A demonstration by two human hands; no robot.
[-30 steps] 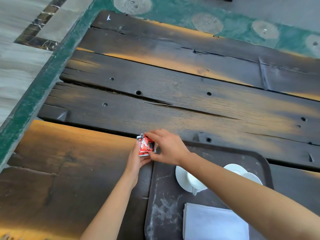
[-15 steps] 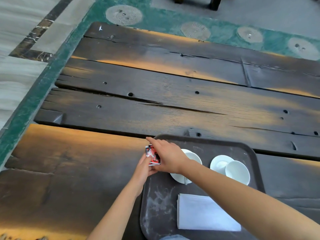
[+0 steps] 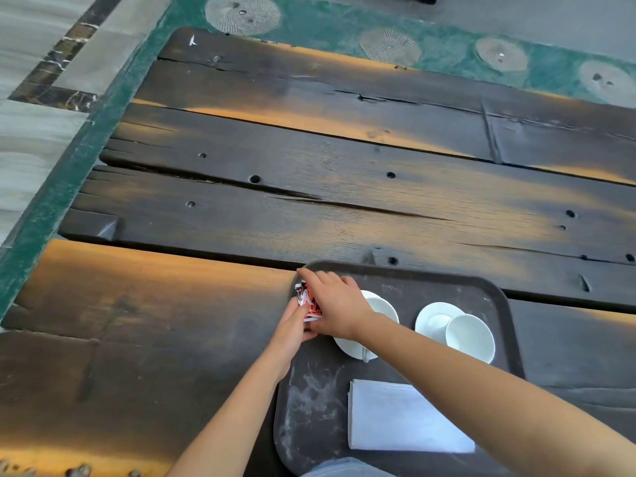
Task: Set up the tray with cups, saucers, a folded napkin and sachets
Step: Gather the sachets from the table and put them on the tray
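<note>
A dark brown tray (image 3: pixel 447 280) lies on the wooden table at the lower right. Red and white sachets (image 3: pixel 307 302) sit at its far left corner, held between both hands. My left hand (image 3: pixel 292 327) cups them from the left and my right hand (image 3: pixel 335 306) grips them from above and the right. Behind my right wrist a white saucer (image 3: pixel 378 309) with a cup shows only partly. A second saucer (image 3: pixel 434 318) carries a white cup (image 3: pixel 469 337) at the tray's right. A folded white napkin (image 3: pixel 406 418) lies at the tray's near side.
The table (image 3: pixel 309 201) is made of dark, worn planks with gaps and bolt holes. Its left edge borders a green and grey tiled floor (image 3: pixel 44 139). A bit of blue cloth (image 3: pixel 340 468) shows at the bottom edge.
Both hands have carried the sachets from the table just beyond the tray's corner onto the tray's far left corner. The view has shifted, showing more of the tray.
</note>
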